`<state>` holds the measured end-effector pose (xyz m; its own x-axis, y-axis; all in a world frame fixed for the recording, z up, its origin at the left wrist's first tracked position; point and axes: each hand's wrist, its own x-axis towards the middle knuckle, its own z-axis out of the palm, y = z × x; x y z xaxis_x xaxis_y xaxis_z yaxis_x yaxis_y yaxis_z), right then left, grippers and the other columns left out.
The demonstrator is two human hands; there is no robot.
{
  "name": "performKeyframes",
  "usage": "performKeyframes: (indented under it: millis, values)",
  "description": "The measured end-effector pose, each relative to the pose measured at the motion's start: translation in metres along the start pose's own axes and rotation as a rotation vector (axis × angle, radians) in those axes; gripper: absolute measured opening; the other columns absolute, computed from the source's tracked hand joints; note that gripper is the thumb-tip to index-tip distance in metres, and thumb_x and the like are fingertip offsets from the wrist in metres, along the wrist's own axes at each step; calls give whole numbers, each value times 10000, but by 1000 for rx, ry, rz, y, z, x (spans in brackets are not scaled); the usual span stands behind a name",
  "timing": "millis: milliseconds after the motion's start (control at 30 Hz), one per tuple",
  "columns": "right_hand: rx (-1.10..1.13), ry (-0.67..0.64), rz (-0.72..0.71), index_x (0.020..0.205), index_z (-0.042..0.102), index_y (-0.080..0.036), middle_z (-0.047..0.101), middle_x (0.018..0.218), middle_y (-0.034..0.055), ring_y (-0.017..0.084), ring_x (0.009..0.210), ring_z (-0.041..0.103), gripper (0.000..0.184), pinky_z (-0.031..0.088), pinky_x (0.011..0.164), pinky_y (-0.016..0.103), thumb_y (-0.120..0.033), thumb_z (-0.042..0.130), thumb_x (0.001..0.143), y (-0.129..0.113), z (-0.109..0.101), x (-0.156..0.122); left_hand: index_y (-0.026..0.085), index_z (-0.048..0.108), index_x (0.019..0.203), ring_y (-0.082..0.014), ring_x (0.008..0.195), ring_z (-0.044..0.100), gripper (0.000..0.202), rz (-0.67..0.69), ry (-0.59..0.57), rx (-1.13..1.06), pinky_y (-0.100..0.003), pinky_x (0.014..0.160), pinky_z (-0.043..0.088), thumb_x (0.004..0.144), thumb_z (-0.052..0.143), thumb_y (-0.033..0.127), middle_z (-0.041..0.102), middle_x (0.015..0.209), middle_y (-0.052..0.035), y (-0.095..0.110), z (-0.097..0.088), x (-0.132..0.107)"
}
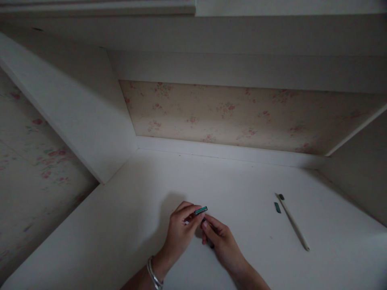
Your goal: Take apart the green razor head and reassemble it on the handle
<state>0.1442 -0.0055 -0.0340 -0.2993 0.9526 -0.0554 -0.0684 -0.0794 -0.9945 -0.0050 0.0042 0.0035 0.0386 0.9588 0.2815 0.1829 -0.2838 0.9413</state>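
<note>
Near the front middle of the white desk, my left hand (181,221) pinches a small black-rimmed green razor cartridge (201,210) between thumb and fingers. Close against it, my right hand (219,237) is closed round a dark razor handle (210,242), whose lower end shows below the fingers. The fingertips of both hands nearly meet, and I cannot tell whether cartridge and handle are joined. A second green cartridge (277,207) lies on the desk to the right. Beside it rests a long pale stick (294,225) with a dark piece at its upper end.
The white desktop (145,181) runs back to a low ledge (211,148) under floral wallpaper (205,112). A white side panel (87,108) stands at the left, with a darker panel (359,173) at the right. An overhead shelf (211,36) spans the top.
</note>
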Motion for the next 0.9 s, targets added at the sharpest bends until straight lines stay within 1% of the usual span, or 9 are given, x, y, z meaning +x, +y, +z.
performKeyframes:
  millis: [133, 267, 500, 700, 900]
  values:
    - [12, -1, -9, 1163, 650, -212, 539, 670, -3, 97, 563, 443, 400, 328, 523, 228, -483, 565, 881, 2, 0, 0, 200, 722, 941, -146, 759, 607, 169, -5, 21, -2, -219, 626, 488, 833, 635, 297, 618, 874, -52, 0, 1, 1]
    - [26, -14, -28, 1151, 656, -215, 561, 717, 9, 99, 570, 449, 379, 361, 534, 234, -469, 565, 885, 3, 0, 0, 204, 724, 924, -147, 768, 607, 160, -3, 6, 4, -220, 633, 484, 840, 628, 300, 623, 864, -49, 0, 1, 1]
    - [11, -15, -26, 1164, 647, -217, 578, 748, 17, 103, 581, 463, 370, 362, 548, 244, -454, 555, 896, 5, -1, 1, 225, 722, 933, -141, 768, 606, 150, 12, -11, 13, -216, 631, 479, 856, 610, 288, 621, 872, -41, -1, -1, 0]
    - [6, -15, -26, 1165, 646, -212, 574, 730, 16, 110, 588, 468, 375, 372, 557, 247, -455, 553, 896, 3, -1, 0, 215, 725, 928, -148, 777, 608, 154, 17, -7, 3, -222, 641, 491, 851, 614, 289, 620, 874, -49, -2, -1, 1]
    - [24, -18, -22, 1154, 658, -207, 591, 773, 36, 120, 592, 468, 390, 400, 580, 266, -473, 553, 889, 1, 0, -1, 198, 726, 923, -149, 749, 607, 170, -24, 9, -6, -220, 610, 488, 827, 639, 308, 621, 869, -56, -1, 1, 1]
